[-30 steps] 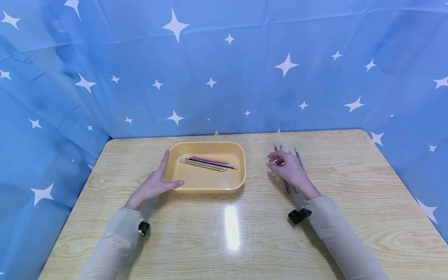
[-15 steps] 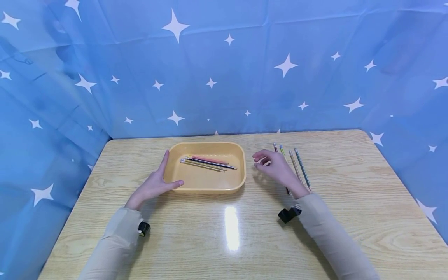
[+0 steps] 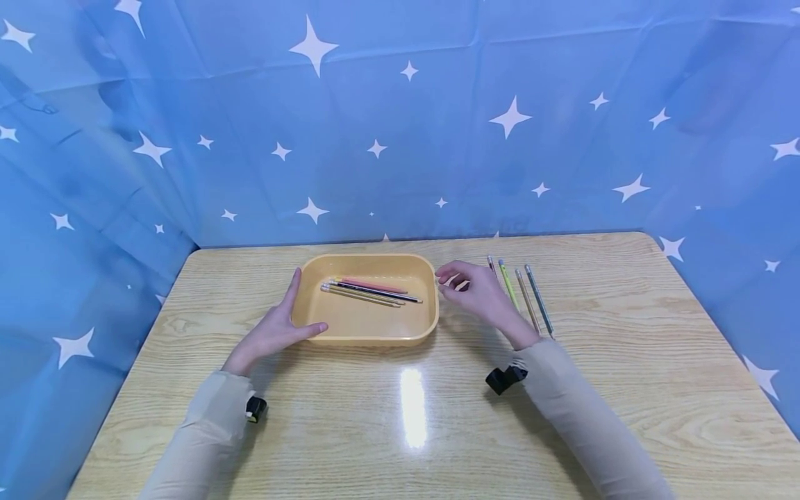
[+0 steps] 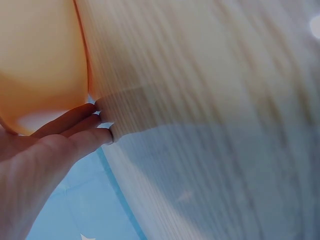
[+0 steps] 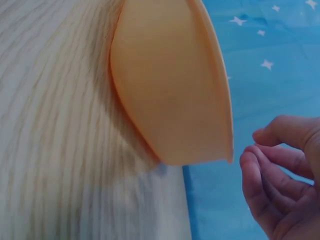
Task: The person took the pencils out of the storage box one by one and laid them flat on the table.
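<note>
A yellow-orange plastic tray (image 3: 365,332) stands on the table, with several pencils (image 3: 369,290) lying together inside it, among them pink, black and tan ones. My left hand (image 3: 273,335) lies along the tray's left end, fingers and thumb spread and fairly straight. In the left wrist view its fingers (image 4: 75,120) touch the tray's outer wall. Close to the tray's right rim is my right hand (image 3: 478,295), its fingers loosely bent; the right wrist view shows nothing between them. Several more pencils (image 3: 528,298) lie on the table to its right, one dark red pencil partly hidden by that hand.
The light wood-grain table (image 3: 350,423) carries a bright glare spot in front of the tray. A blue curtain with white stars (image 3: 375,104) hangs behind the table and along its sides. Each wrist wears a small black camera.
My right hand has moved left from over the loose pencils to the tray's right rim, uncovering more of those pencils. My left hand and the tray stay where they were.
</note>
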`<state>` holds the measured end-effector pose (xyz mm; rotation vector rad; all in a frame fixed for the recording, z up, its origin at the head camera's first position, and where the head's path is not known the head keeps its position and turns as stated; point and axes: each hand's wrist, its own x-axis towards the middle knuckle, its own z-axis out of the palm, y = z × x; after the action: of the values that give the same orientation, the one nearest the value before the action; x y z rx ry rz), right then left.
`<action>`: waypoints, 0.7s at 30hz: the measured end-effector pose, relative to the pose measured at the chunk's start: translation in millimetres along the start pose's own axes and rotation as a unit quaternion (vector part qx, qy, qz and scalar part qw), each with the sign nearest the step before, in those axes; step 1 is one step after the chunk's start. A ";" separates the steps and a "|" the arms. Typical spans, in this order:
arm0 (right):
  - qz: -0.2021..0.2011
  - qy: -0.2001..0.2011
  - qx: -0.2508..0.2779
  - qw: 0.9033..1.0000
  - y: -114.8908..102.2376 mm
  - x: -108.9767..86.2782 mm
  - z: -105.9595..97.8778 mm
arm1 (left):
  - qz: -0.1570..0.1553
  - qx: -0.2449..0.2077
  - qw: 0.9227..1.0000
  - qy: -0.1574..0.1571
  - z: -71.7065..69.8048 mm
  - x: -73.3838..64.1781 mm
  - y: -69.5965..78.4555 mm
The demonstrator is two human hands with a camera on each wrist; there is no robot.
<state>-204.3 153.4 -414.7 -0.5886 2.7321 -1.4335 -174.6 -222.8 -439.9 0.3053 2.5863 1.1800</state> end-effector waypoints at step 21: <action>-0.066 -0.052 0.050 0.995 -21.7 17.1 30.2 | -0.003 -0.002 1.000 0.004 -0.2 -1.2 0.7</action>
<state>-208.0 112.8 -412.2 -0.8274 2.5681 -1.5103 -173.5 -222.8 -439.0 0.2923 2.5897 1.1856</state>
